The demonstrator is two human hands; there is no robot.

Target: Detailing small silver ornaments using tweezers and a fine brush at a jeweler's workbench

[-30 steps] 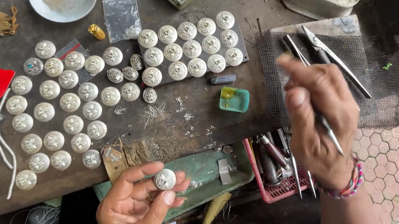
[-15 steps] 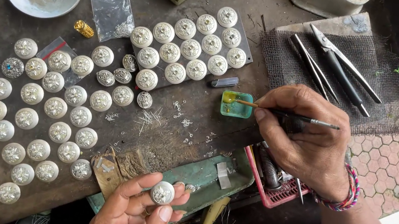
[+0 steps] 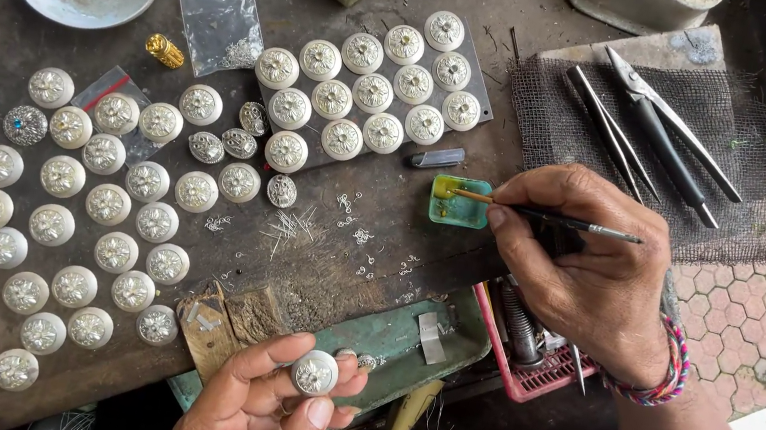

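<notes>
Left hand (image 3: 258, 409) pinches one round silver filigree button (image 3: 315, 373). Right hand (image 3: 588, 266) grips fine brush (image 3: 545, 215), tip in small green paste dish (image 3: 459, 202). Held button not yet brushed; dozens of buttons (image 3: 106, 204) wait on bench (image 3: 486, 69).

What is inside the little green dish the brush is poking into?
The little green dish holds a yellowish paste in one corner, and the brush tip, held by the right hand, dips into it. The dish's right edge is hidden behind the thumb.
</notes>
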